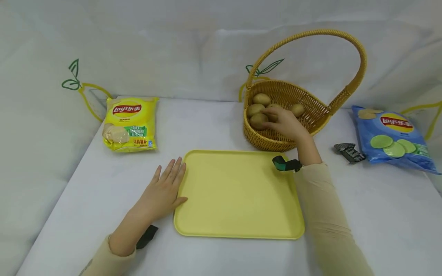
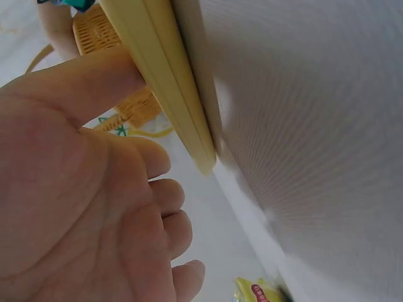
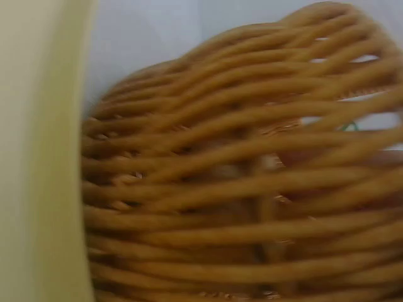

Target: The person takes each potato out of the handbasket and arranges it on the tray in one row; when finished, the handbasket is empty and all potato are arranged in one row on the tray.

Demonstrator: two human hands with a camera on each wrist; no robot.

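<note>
A wicker basket with a tall arched handle holds several potatoes. My right hand reaches over its front rim, with thumb and fingertips around the front-left potato. From the right wrist, only the woven side of the basket shows, and the hand is hidden. A yellow rectangular tray lies in front of the basket. My left hand rests at the tray's left edge with fingers extended and thumb over the rim. In the left wrist view, the thumb meets the tray's edge.
A yellow bag of Lay's chips lies at the back left. At the right is a blue Lay's bag, with a small black packet beside it. The basket's handle arches high above the right hand. White cloth covers the table.
</note>
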